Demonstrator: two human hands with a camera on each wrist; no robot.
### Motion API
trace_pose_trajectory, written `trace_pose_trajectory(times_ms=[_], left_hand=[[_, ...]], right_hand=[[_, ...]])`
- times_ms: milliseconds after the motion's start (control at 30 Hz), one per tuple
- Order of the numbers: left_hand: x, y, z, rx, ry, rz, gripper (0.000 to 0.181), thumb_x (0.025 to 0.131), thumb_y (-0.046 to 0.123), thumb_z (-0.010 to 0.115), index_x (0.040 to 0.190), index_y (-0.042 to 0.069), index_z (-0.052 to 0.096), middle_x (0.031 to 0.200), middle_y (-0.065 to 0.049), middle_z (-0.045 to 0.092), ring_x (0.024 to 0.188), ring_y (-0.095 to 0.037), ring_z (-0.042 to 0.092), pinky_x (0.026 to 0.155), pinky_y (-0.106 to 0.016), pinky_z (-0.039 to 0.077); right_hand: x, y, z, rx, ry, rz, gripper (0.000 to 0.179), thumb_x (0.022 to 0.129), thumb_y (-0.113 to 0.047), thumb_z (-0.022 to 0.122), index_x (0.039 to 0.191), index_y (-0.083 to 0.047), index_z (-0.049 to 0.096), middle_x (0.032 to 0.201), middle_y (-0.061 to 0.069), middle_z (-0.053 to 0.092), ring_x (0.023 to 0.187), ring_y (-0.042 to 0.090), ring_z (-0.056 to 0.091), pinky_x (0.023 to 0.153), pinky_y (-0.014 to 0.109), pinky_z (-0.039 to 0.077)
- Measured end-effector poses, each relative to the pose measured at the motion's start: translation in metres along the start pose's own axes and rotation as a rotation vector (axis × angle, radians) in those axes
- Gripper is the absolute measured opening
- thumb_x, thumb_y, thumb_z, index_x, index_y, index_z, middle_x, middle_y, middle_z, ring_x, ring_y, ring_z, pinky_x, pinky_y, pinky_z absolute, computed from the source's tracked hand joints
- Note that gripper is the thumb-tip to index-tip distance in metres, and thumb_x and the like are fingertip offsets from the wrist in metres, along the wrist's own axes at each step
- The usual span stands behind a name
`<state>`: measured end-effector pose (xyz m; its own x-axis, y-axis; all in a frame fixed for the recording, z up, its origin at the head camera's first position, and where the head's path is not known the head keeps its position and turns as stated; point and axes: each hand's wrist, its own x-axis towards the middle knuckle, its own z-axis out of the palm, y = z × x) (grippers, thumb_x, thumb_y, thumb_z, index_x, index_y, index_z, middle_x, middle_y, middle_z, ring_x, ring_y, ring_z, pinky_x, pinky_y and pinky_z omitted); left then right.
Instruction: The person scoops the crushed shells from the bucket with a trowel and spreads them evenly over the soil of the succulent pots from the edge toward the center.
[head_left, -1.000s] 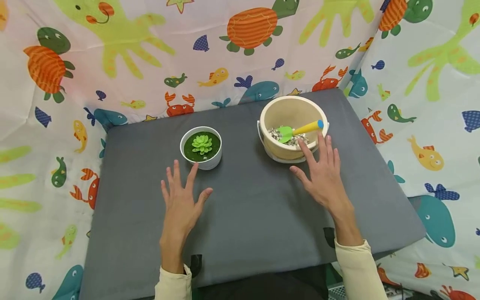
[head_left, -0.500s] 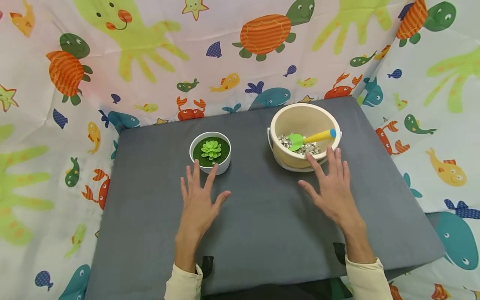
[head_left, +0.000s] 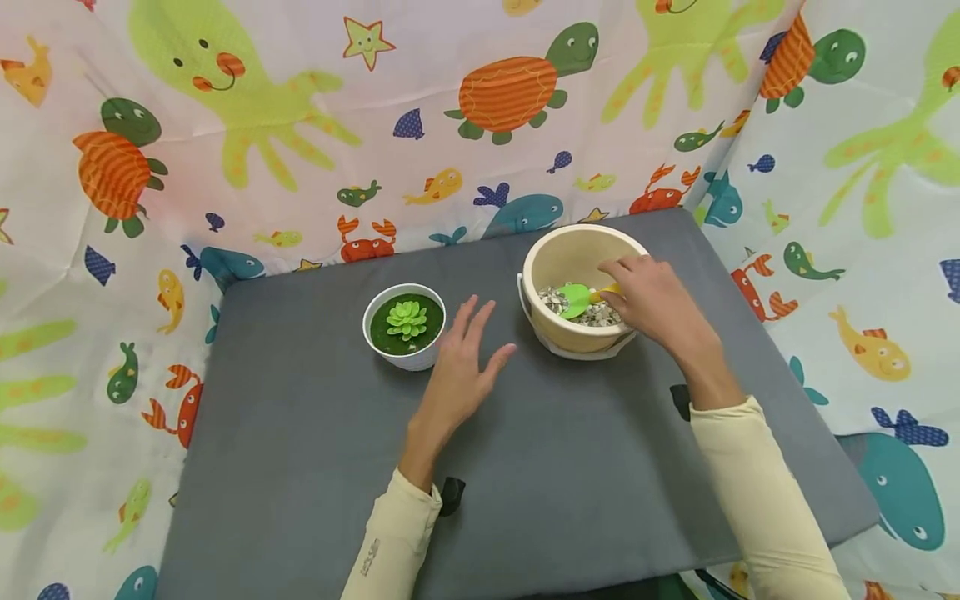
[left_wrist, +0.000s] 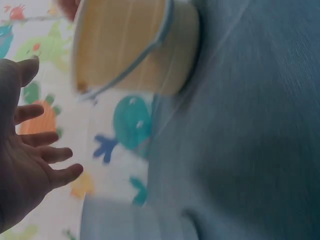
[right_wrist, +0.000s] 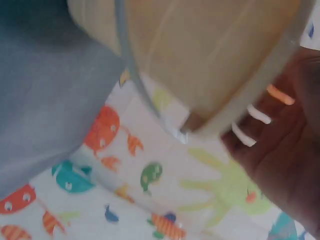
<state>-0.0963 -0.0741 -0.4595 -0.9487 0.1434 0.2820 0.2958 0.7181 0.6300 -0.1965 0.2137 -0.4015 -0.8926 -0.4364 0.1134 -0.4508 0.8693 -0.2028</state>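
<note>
Progress prob. early: L hand free, R hand at shovel.
L fingers apart, holding nothing, just right of pot. Done: R hand at handle. Left: shovel not out of bucket yet, no chips seen lifted. R fingers bent over handle; can't tell if clamped, hand hides its end & wrist views don't show it. Shovel at R fingertips, green blade left of them, on chips inside bucket. Patterned cloth behind.
</note>
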Motion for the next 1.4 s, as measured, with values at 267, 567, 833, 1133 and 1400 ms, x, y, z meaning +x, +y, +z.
trace_pose_trajectory(times_ms=[267, 567, 833, 1133, 1400], left_hand=[[0.027, 0.014, 0.044, -0.071, -0.143, -0.069, 0.091, 0.100, 0.053, 0.064, 0.169, 0.017, 0.018, 0.179, -0.009, 0.006, 0.163, -0.034, 0.022, 0.124, -0.058, 0.037], [0.030, 0.024, 0.060, -0.127, -0.050, -0.076, 0.103, 0.095, 0.055, 0.071, 0.169, 0.011, 0.015, 0.179, -0.002, 0.003, 0.166, -0.029, 0.013, 0.127, -0.050, 0.034], [0.035, 0.020, 0.055, -0.123, -0.044, -0.073, 0.101, 0.095, 0.054, 0.069, 0.168, 0.011, 0.014, 0.179, -0.004, 0.005, 0.165, -0.026, 0.016, 0.128, -0.050, 0.033], [0.043, 0.019, 0.055, -0.091, -0.044, -0.073, 0.103, 0.095, 0.059, 0.068, 0.168, 0.011, 0.014, 0.179, -0.001, 0.005, 0.165, -0.028, 0.018, 0.128, -0.051, 0.034], [0.048, 0.022, 0.049, -0.088, -0.083, -0.066, 0.100, 0.097, 0.057, 0.067, 0.168, 0.009, 0.014, 0.179, -0.005, 0.006, 0.165, -0.027, 0.019, 0.128, -0.051, 0.033]], right_hand=[[0.015, -0.002, 0.015, -0.127, -0.182, 0.002, 0.017, 0.089, -0.015, 0.080, 0.096, 0.000, 0.077, 0.086, 0.014, 0.075, 0.076, 0.030, 0.066, 0.076, 0.051, 0.055], [0.004, -0.011, 0.010, -0.096, -0.017, -0.002, 0.009, 0.086, -0.004, 0.076, 0.091, 0.002, 0.080, 0.085, 0.017, 0.077, 0.074, 0.032, 0.069, 0.078, 0.052, 0.052], [-0.004, -0.015, -0.013, -0.108, 0.066, 0.010, 0.015, 0.086, -0.006, 0.080, 0.098, 0.003, 0.080, 0.088, 0.019, 0.078, 0.078, 0.034, 0.068, 0.076, 0.049, 0.048], [-0.017, -0.010, -0.034, -0.037, 0.093, 0.104, 0.022, 0.086, -0.007, 0.079, 0.104, 0.004, 0.080, 0.096, 0.023, 0.077, 0.083, 0.036, 0.066, 0.077, 0.049, 0.044], [-0.026, -0.015, -0.056, -0.029, 0.143, 0.114, 0.023, 0.086, -0.009, 0.082, 0.103, 0.005, 0.079, 0.095, 0.024, 0.077, 0.084, 0.037, 0.067, 0.077, 0.051, 0.044]])
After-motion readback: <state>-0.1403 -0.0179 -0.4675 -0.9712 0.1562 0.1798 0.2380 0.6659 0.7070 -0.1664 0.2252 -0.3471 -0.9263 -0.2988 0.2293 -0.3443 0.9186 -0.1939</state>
